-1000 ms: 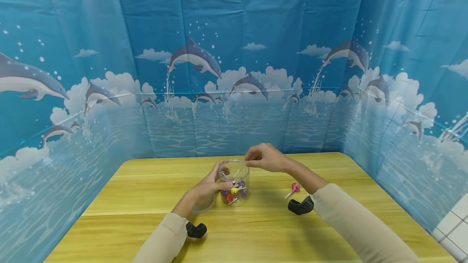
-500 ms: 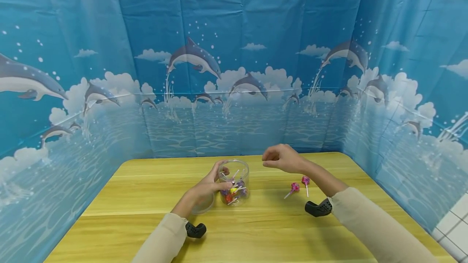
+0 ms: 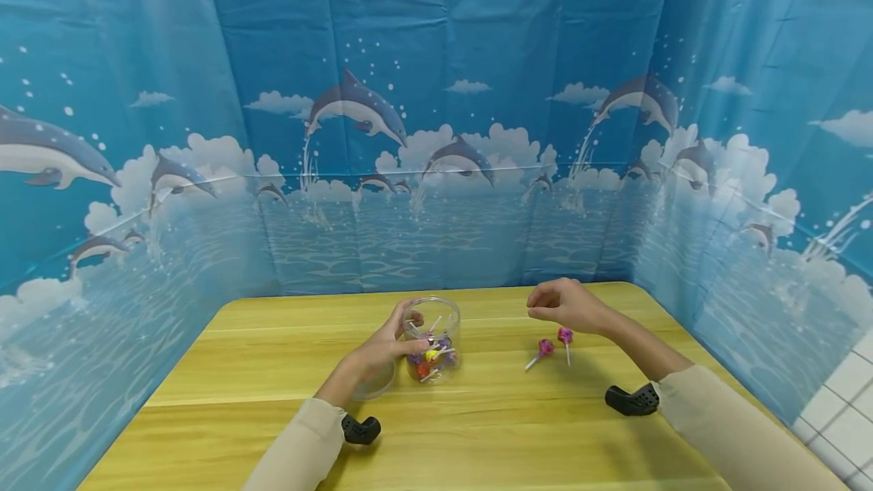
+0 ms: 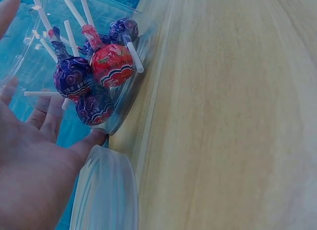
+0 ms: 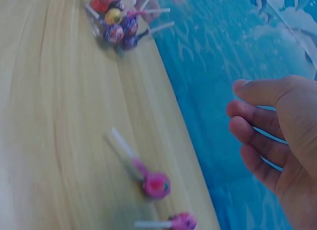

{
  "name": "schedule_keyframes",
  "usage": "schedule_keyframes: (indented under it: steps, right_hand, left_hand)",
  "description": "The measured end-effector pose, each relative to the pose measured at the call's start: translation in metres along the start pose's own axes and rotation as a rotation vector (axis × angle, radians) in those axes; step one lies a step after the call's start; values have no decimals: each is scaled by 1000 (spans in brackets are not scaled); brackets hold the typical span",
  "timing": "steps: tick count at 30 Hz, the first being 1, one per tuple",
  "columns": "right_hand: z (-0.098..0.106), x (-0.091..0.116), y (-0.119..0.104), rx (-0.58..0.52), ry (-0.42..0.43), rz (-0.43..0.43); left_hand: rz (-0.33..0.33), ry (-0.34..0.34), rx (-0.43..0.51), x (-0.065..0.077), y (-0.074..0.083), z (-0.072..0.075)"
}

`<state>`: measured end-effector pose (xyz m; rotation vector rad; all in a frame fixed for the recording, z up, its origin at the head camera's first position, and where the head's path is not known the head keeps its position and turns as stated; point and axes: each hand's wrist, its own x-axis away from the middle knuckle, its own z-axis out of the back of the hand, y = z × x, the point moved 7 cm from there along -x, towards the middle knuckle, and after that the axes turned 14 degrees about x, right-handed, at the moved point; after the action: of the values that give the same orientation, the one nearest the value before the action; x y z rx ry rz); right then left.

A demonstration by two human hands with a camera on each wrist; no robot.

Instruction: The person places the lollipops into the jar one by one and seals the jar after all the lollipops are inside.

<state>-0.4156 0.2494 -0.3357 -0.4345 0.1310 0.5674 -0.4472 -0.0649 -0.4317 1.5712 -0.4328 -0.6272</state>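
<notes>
My left hand (image 3: 378, 347) is curled round the side of a clear plastic jar (image 3: 433, 301) that stands uncapped on the table. Wrapped lollipops lie inside it, among them a red lollipop (image 4: 113, 65) and a purple lollipop (image 4: 73, 77), their white sticks pointing various ways. Below my left palm a round clear lid (image 4: 106, 190) rests beside the jar. My right hand (image 3: 569, 305) hovers over the right half of the table, fingers loosely bent, holding nothing. Beneath it lie a pink lollipop (image 3: 546, 348) and a second pink lollipop (image 3: 565, 335), side by side.
The wooden table (image 3: 273, 370) has its back edge against a blue dolphin-print curtain (image 3: 409, 233). A black wrist mount sits on each forearm, the right mount (image 3: 633, 400) just above the table. White tiles (image 3: 846, 400) show at the lower right.
My right hand has moved from the jar's rim rightward, over the pink lollipops. The second pink lollipop, formerly behind the right forearm, has come into sight. My left hand keeps its grip on the jar.
</notes>
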Motion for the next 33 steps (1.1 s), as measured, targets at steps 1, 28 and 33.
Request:
schedule_keyframes:
  steps: [1,28,33]
  right_hand:
    - [0,3,3,0,-1,-9]
    - [-50,60,78,48,0,-133]
    - [-57,62,85,136,49,-183]
  left_hand:
    - [2,0,1,0,0,0]
    - [-4,9,-1,0,-1,1]
    - [-6,9,-6,-1,-2,3]
